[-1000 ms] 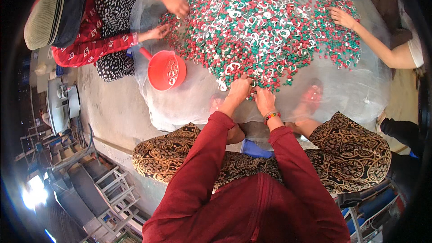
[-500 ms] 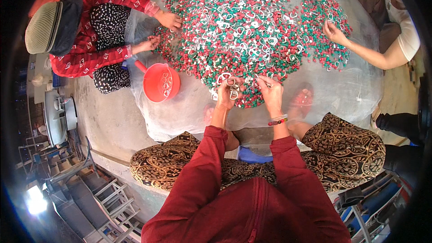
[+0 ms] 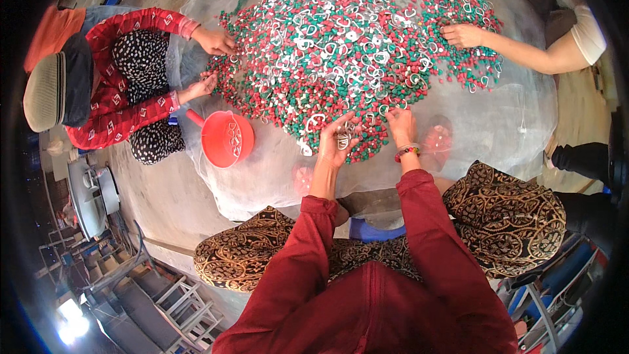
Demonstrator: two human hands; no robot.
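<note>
A wide heap of small red and green pieces mixed with white ring-shaped pieces lies in front of me on a translucent plastic sheet. At the near edge of the heap, my left hand cups several white rings against its half-curled fingers. Just to its right, my right hand reaches into the heap with thumb and fingers drawn together. What its fingertips pinch, if anything, is too small to make out.
A red plastic scoop with a few white rings inside stands left of the heap. A co-worker in a red checked shirt handles pieces at the left. Another co-worker's hands are at a smaller pile on the right.
My right hand has gone from beside my left hand down to the heap. My left hand keeps its rings. The right co-worker's hands have come down to the small pile. The view has shifted slightly.
</note>
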